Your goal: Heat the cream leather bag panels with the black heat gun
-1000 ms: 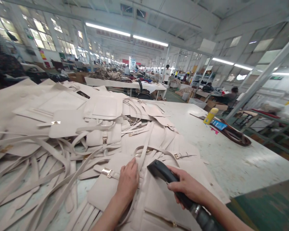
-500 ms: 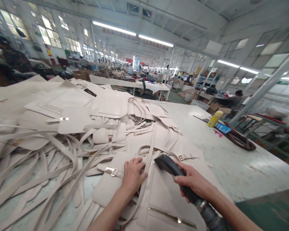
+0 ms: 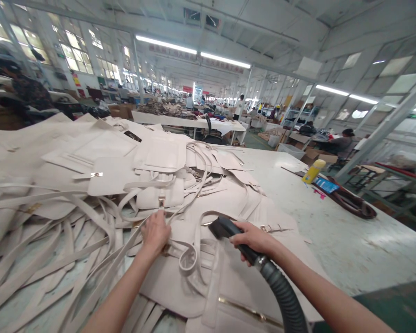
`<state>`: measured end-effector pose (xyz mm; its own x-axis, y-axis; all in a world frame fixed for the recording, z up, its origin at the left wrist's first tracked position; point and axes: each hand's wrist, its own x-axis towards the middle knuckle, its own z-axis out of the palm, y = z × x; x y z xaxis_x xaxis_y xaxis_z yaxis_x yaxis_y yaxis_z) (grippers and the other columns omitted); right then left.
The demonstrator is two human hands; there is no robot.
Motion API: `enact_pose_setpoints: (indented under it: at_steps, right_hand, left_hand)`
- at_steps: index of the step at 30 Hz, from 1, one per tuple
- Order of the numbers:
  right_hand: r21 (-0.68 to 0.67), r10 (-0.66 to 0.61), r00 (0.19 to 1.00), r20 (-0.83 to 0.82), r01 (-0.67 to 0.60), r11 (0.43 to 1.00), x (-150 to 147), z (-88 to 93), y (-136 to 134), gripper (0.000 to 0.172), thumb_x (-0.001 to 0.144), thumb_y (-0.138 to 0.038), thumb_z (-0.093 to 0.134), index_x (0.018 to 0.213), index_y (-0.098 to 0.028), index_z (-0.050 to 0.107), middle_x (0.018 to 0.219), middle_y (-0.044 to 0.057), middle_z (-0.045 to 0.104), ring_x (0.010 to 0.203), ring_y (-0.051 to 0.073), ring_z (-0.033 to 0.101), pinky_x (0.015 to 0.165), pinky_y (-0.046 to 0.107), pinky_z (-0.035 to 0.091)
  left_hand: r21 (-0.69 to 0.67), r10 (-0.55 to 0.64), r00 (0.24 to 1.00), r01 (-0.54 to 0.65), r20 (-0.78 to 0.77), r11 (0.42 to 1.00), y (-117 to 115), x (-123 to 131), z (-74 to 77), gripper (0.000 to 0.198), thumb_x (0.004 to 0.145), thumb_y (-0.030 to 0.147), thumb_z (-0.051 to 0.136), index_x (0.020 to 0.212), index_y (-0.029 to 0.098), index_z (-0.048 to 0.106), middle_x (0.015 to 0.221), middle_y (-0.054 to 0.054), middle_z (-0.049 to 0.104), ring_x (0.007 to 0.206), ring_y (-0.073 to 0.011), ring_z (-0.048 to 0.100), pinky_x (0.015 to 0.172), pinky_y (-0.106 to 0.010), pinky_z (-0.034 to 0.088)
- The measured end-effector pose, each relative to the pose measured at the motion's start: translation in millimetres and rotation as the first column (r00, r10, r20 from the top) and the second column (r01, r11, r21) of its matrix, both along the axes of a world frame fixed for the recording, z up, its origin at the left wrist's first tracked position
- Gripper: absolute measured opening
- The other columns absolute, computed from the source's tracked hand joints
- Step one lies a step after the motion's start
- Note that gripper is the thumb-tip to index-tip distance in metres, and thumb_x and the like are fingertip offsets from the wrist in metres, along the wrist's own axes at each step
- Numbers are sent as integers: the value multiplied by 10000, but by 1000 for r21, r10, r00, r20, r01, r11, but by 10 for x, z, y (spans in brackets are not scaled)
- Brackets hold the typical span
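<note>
My left hand (image 3: 156, 233) is closed on a long beige strap (image 3: 191, 200), among the straps left of centre; its fingertips are partly hidden. Just right of it, another stretch of strap curls into a loop (image 3: 188, 260). In my right hand (image 3: 254, 240) is a black hose nozzle (image 3: 225, 227), fingers wrapped around its handle, and a ribbed black hose (image 3: 284, 282) runs from it toward me. The nozzle's head is over a beige bag (image 3: 244, 273) lying flat, with a gold zip (image 3: 242, 309) near its lower edge.
Beige bags (image 3: 162, 152) with gold buckles and tangled straps (image 3: 55, 245) cover the table's left and middle. On the right of the pale table (image 3: 336, 231) are a yellow bottle (image 3: 314, 171), a blue packet (image 3: 326, 185) and a dark brown coil (image 3: 353, 203). People sit farther off.
My left hand has moved left and a little up, drawing the strap off the bag's middle. My right hand has shifted the nozzle slightly left, and more of its hose shows.
</note>
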<state>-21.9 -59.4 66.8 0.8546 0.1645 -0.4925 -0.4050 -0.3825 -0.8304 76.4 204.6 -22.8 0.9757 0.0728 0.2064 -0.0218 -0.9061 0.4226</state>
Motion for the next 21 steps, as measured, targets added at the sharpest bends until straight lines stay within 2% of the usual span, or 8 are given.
enact_pose_setpoints:
  at_steps: [2,4,7,9,12,14,18,21]
  right_hand:
    - [-73,-2,997,75,8,997,110,-29,93,415,657,-255,543,1069,-265,500,617,-50,504,411,132,570,332,199,435]
    - [-133,-6,986,169,29,991,158,-48,174,452,652,-255,551,1101,-269,500,594,-52,505,412,141,567,324,211,435]
    - [-87,-71,958,277,99,991,72,-28,186,526,661,-258,541,1181,-282,459,574,-63,494,404,140,553,321,238,453]
    - [-23,-154,937,315,170,985,-92,30,107,582,670,-268,540,1236,-285,408,584,-65,501,407,135,549,330,245,467]
    - [37,-279,909,309,282,959,-450,154,-64,681,670,-283,561,1306,-279,316,618,-55,537,402,122,539,330,233,462]
    - [49,-345,901,262,345,937,-723,214,-168,739,668,-301,573,1338,-259,265,607,-52,546,373,109,513,320,219,443]
    - [48,-407,902,141,405,913,-1239,136,-356,824,669,-384,575,1374,-211,184,509,-52,553,328,115,477,313,215,407]
    - [63,-437,878,198,433,899,-1537,-93,-532,860,634,-437,599,1362,-157,238,705,35,664,445,153,562,424,260,472]
  left_hand:
    - [-28,-72,982,78,175,997,-98,-96,56,453,684,105,442,1133,154,466,1171,-137,505,1122,-292,436,915,-445,351]
    - [-137,-245,928,291,280,947,-284,-268,153,407,721,129,437,1124,164,479,1174,-104,515,1133,-234,437,968,-380,335]
    - [-296,-545,818,574,181,763,-589,-520,279,294,761,161,413,1024,206,538,1017,-33,598,965,-156,540,873,-267,412]
    - [-258,-637,770,623,37,738,-752,-588,305,323,738,160,432,1038,209,541,999,-34,600,934,-159,549,844,-272,420]
    - [7,-583,794,592,-172,806,-919,-497,277,437,669,217,524,1104,188,514,1097,-81,550,1037,-234,487,901,-379,372]
    - [120,-537,801,580,-265,806,-996,-361,259,478,601,316,616,1057,191,544,1133,-98,524,1069,-288,446,904,-450,351]
    - [154,-525,778,599,-346,786,-1107,-144,300,577,413,391,736,932,182,594,1040,-120,551,1021,-337,447,854,-510,358]
    - [175,-590,747,653,-306,737,-1162,-111,356,612,396,300,727,978,201,567,1062,-110,524,1024,-322,445,856,-496,353]
